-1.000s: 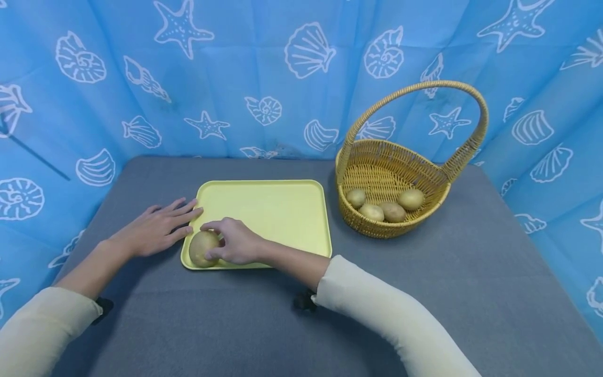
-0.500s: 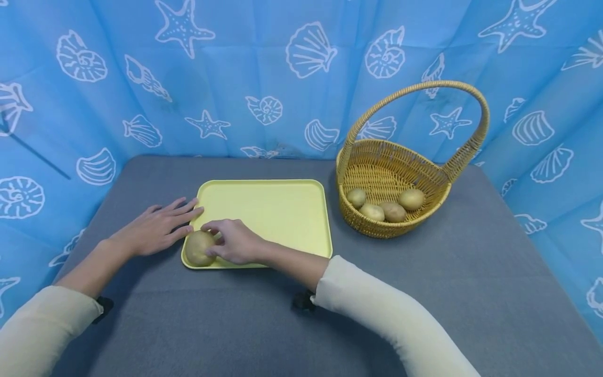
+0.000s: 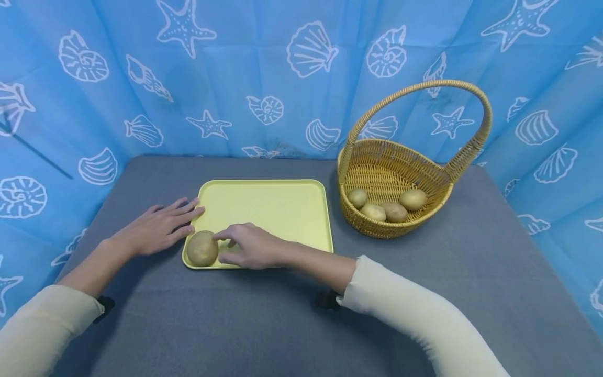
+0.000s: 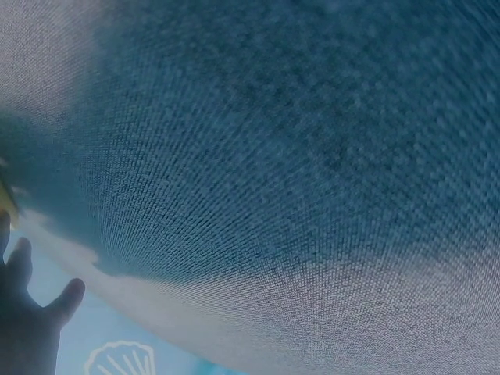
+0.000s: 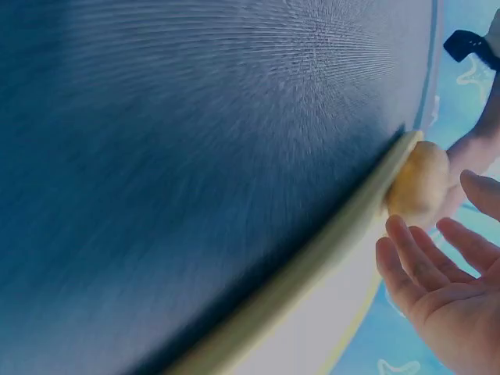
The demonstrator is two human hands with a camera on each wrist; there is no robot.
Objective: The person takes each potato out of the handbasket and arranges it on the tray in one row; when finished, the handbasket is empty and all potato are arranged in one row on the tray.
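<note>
A round, yellow-brown potato (image 3: 202, 248) sits in the near left corner of a yellow tray (image 3: 273, 204). My right hand (image 3: 252, 246) is just right of it, thumb and fingers spread apart with nothing between them, the index fingertip right at the potato's edge. In the right wrist view the potato (image 5: 419, 181) lies beyond the fingertips of the right hand (image 5: 449, 289). My left hand (image 3: 162, 228) rests flat at the tray's left edge, fingers straight and fingertips over the rim. The left wrist view shows only part of the left hand (image 4: 31, 305), dark, at the corner.
A wicker basket (image 3: 367, 228) with a tall arched handle stands right of the tray, with several smaller potatoes (image 3: 394, 212) in it. Grey cloth (image 3: 264, 324) covers the table. Behind hangs a blue curtain (image 3: 226, 73) with white shells and starfish.
The right hand has let go of the potato and drawn back to the right, its fingers spreading. The potato shifted slightly left in the corner. The left hand has stayed in place.
</note>
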